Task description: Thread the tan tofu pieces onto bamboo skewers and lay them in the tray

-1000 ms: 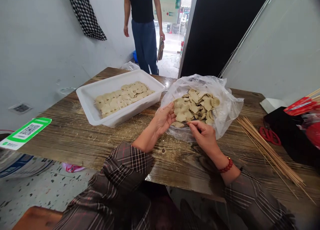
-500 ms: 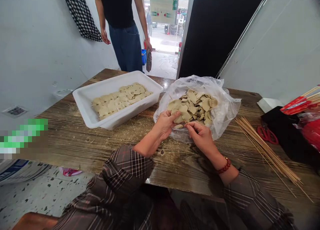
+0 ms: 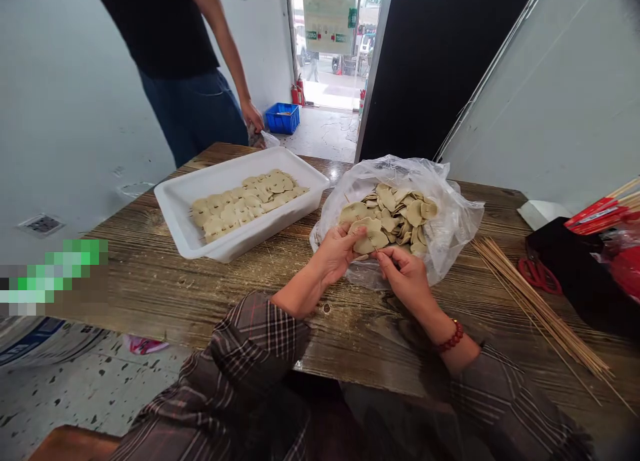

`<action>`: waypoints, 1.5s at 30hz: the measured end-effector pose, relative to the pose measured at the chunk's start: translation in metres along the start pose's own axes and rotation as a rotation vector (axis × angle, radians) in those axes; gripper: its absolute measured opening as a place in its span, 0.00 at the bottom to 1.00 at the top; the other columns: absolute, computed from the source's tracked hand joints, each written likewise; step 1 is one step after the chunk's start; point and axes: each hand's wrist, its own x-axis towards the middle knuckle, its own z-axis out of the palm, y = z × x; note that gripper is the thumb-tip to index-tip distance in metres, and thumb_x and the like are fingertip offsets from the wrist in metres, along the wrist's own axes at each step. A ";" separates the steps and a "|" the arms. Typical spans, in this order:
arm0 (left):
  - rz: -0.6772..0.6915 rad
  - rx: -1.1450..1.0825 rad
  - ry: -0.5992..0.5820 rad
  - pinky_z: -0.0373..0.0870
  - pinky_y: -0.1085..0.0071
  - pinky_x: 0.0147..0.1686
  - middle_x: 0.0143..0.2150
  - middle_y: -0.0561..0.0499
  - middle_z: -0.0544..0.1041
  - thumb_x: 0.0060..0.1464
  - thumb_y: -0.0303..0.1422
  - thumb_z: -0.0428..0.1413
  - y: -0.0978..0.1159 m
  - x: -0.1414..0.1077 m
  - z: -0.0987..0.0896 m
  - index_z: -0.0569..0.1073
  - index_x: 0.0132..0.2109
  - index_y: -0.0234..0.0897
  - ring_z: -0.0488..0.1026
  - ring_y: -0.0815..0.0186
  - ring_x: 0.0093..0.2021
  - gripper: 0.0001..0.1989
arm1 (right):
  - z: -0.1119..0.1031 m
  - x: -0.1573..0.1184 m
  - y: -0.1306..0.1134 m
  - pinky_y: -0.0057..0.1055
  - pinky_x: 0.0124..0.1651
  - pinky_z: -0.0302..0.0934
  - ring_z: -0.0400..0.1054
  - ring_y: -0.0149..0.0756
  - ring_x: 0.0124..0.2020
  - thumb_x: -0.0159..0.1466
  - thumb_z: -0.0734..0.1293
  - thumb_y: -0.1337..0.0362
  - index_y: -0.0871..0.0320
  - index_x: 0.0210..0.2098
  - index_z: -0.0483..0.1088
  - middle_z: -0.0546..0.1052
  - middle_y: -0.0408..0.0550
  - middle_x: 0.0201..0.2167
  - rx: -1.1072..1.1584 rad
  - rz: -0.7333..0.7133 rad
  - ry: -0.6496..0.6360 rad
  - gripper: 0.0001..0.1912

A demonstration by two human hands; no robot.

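Observation:
My left hand (image 3: 339, 253) is closed on flat, round beige slices (image 3: 371, 237), thumb on top and fingers below. A thin bamboo skewer runs through these slices; its tip shows at their upper left. My right hand (image 3: 406, 273), with a red bead bracelet (image 3: 451, 335) at the wrist, pinches the skewer's lower end at the edge of the nearest slice. Both hands are over the near rim of a clear plastic bag (image 3: 453, 211) holding a heap of loose beige slices (image 3: 400, 204). Left of it, a white tray (image 3: 173, 217) contains rows of skewered slices (image 3: 245, 204).
Bamboo skewers (image 3: 545, 307) lie in a bundle on the wooden table (image 3: 270, 264), right of the bag. Red-handled scissors (image 3: 539, 274) rest against a black box (image 3: 575, 267). Behind the tray stands a person (image 3: 195, 101) in dark clothes. A blue crate (image 3: 283, 119) sits near the doorway.
A slice at my fingers now lies flat, facing up, across the skewer. The person behind the table has moved left and nearer, revealing the blue crate.

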 end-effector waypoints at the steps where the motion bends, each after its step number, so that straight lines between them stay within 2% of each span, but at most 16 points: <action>1: 0.000 -0.017 0.017 0.76 0.72 0.33 0.36 0.46 0.82 0.49 0.34 0.66 0.003 0.001 -0.002 0.77 0.41 0.32 0.79 0.66 0.31 0.14 | 0.000 0.000 0.000 0.27 0.26 0.53 0.60 0.30 0.21 0.65 0.62 0.55 0.58 0.29 0.73 0.67 0.40 0.17 0.003 0.001 0.003 0.16; 7: 0.110 -0.047 0.084 0.76 0.72 0.38 0.38 0.44 0.82 0.52 0.35 0.64 0.016 0.008 -0.012 0.76 0.43 0.31 0.80 0.64 0.37 0.13 | 0.000 -0.002 0.000 0.28 0.26 0.53 0.60 0.30 0.20 0.65 0.63 0.55 0.58 0.30 0.73 0.67 0.40 0.16 0.009 0.006 -0.046 0.15; 13: 0.114 0.003 0.065 0.76 0.72 0.39 0.35 0.44 0.82 0.50 0.34 0.65 0.017 0.008 -0.013 0.77 0.39 0.31 0.80 0.62 0.40 0.12 | 0.000 -0.003 0.000 0.28 0.26 0.53 0.60 0.30 0.19 0.65 0.63 0.54 0.59 0.31 0.74 0.67 0.39 0.15 0.003 -0.004 -0.073 0.16; 24: 0.114 0.043 0.044 0.72 0.75 0.35 0.31 0.48 0.80 0.48 0.34 0.66 0.011 0.009 -0.014 0.77 0.38 0.31 0.77 0.69 0.30 0.12 | -0.001 -0.002 -0.002 0.28 0.25 0.52 0.60 0.30 0.19 0.64 0.63 0.54 0.59 0.30 0.74 0.68 0.40 0.15 0.003 0.008 -0.068 0.16; 27: 0.118 0.055 0.086 0.72 0.73 0.37 0.32 0.50 0.80 0.50 0.34 0.65 0.018 0.009 -0.017 0.76 0.42 0.32 0.76 0.71 0.29 0.13 | -0.008 0.000 0.000 0.28 0.25 0.53 0.61 0.30 0.20 0.64 0.63 0.54 0.59 0.32 0.76 0.69 0.40 0.16 0.004 0.008 -0.050 0.15; 29: 0.167 0.103 0.131 0.72 0.72 0.39 0.34 0.49 0.80 0.52 0.35 0.64 0.024 0.010 -0.020 0.75 0.42 0.32 0.77 0.70 0.30 0.13 | -0.014 0.003 0.004 0.28 0.25 0.52 0.60 0.30 0.20 0.64 0.63 0.55 0.59 0.33 0.76 0.68 0.40 0.17 0.016 0.023 0.006 0.15; 32: 0.270 0.288 0.157 0.72 0.72 0.38 0.35 0.47 0.80 0.53 0.37 0.62 0.032 0.011 -0.027 0.74 0.40 0.32 0.77 0.70 0.31 0.12 | -0.026 0.009 0.010 0.28 0.24 0.51 0.58 0.29 0.20 0.64 0.64 0.55 0.60 0.35 0.76 0.66 0.39 0.17 0.081 0.041 0.101 0.15; 35: 0.361 0.620 0.124 0.69 0.74 0.34 0.32 0.48 0.79 0.53 0.34 0.60 0.037 0.013 -0.034 0.75 0.37 0.32 0.74 0.71 0.30 0.08 | -0.033 0.013 0.016 0.28 0.25 0.51 0.58 0.29 0.20 0.64 0.65 0.54 0.61 0.36 0.76 0.66 0.39 0.17 0.160 0.049 0.163 0.16; 38: 0.378 1.100 -0.020 0.66 0.73 0.32 0.29 0.51 0.77 0.51 0.29 0.58 0.041 0.013 -0.039 0.77 0.34 0.33 0.69 0.71 0.29 0.04 | -0.033 0.016 0.020 0.27 0.25 0.50 0.58 0.28 0.20 0.63 0.67 0.53 0.60 0.36 0.76 0.66 0.38 0.17 0.191 0.057 0.187 0.15; 40: 0.373 1.373 -0.143 0.65 0.71 0.34 0.30 0.52 0.77 0.50 0.27 0.57 0.044 0.013 -0.041 0.78 0.34 0.35 0.68 0.70 0.30 0.05 | -0.032 0.016 0.021 0.26 0.24 0.50 0.58 0.28 0.19 0.63 0.67 0.53 0.60 0.35 0.76 0.66 0.38 0.16 0.197 0.059 0.190 0.15; 45: 0.403 1.735 -0.348 0.66 0.66 0.45 0.40 0.49 0.77 0.47 0.27 0.59 0.044 0.011 -0.044 0.78 0.39 0.37 0.71 0.64 0.40 0.09 | -0.031 0.016 0.021 0.26 0.25 0.51 0.59 0.28 0.20 0.64 0.66 0.54 0.60 0.36 0.76 0.66 0.38 0.16 0.174 0.055 0.176 0.15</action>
